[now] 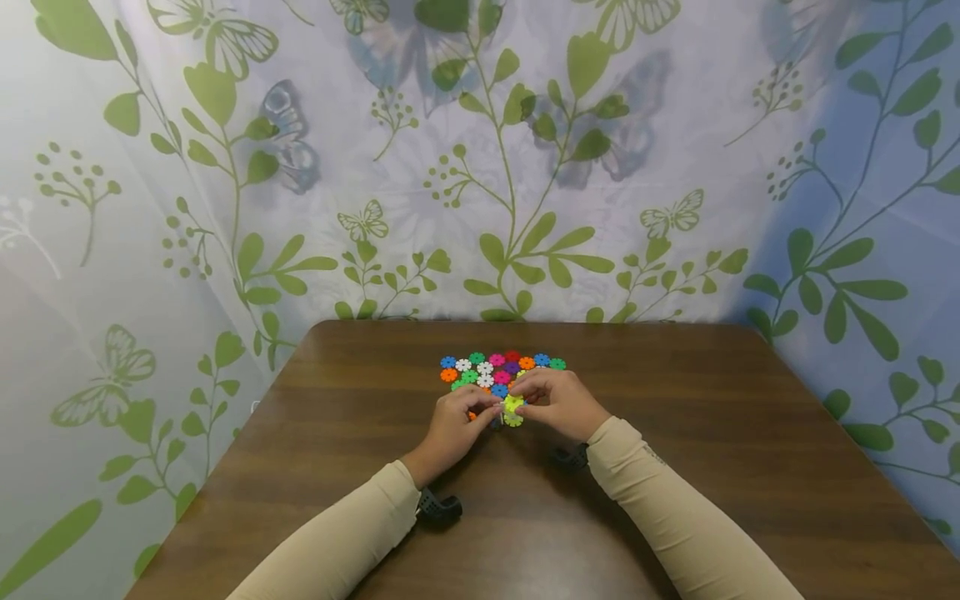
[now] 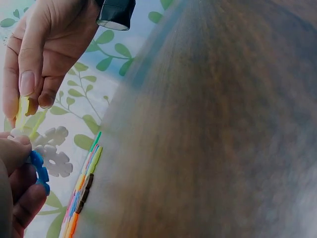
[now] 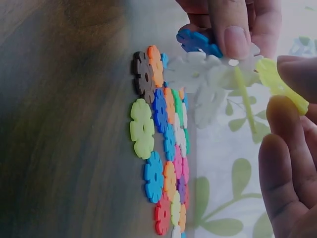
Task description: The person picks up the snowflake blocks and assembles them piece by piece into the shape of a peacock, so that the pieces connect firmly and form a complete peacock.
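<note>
Above the table, my left hand (image 1: 452, 422) pinches a joined cluster of notched flower-shaped plastic discs. White discs (image 3: 195, 72) make up most of it, with a blue disc (image 3: 198, 42) under the fingers and a yellow disc (image 3: 245, 101) standing edge-on. From the other side, my right hand (image 1: 564, 405) pinches another yellow disc (image 3: 280, 85) between thumb and fingertips. Its edge meets the white part near the left thumb; whether the two are slotted together is hard to tell.
Loose flower discs in many colours lie flat on the brown wooden table (image 1: 337, 417) just beyond the hands, including a pale green disc (image 3: 142, 129) and a brown disc (image 3: 144, 77). A patterned leaf-and-butterfly cloth (image 1: 420, 233) hangs behind the table.
</note>
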### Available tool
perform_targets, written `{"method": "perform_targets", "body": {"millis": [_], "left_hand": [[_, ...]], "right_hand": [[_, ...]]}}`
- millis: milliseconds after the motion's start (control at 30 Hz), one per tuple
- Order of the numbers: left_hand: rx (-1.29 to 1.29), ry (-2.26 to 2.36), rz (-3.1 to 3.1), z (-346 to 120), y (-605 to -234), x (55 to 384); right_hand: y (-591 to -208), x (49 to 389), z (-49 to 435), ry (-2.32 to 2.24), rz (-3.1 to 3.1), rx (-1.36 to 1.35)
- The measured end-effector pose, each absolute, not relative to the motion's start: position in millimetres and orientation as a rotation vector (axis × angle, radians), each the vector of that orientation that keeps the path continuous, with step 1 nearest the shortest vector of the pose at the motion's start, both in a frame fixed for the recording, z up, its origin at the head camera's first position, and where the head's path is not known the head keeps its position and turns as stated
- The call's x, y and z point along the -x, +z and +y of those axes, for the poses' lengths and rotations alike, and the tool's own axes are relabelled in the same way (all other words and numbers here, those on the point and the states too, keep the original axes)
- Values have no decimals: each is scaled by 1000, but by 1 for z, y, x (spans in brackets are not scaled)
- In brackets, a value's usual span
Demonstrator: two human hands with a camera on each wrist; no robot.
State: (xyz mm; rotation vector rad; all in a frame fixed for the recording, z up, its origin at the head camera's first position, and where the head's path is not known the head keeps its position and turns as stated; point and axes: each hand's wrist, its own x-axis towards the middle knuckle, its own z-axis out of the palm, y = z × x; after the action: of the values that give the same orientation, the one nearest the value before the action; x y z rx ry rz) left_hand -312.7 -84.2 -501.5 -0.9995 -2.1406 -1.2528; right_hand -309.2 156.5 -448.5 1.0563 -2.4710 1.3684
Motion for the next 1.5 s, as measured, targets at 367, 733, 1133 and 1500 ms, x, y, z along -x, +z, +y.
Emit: {"method": "perform_targets", "body": {"millis": [367,733,1133,1500], "left_hand": [[1102,-1118,-2130,-86,-499,312],[1053,-1277,-2104,-83,-501,312],[708,-2084,-2212,-82,-501,316],[351,-2731,-1854,-85,-499,320]], "right_hand": [[-448,308,153,1343,-2518,-1062],[-447,306,148,1345,-2511,-1023],[-451,311,150,1412,-2380,-859],[-463,324,174,1332,-2681,-614]]}}
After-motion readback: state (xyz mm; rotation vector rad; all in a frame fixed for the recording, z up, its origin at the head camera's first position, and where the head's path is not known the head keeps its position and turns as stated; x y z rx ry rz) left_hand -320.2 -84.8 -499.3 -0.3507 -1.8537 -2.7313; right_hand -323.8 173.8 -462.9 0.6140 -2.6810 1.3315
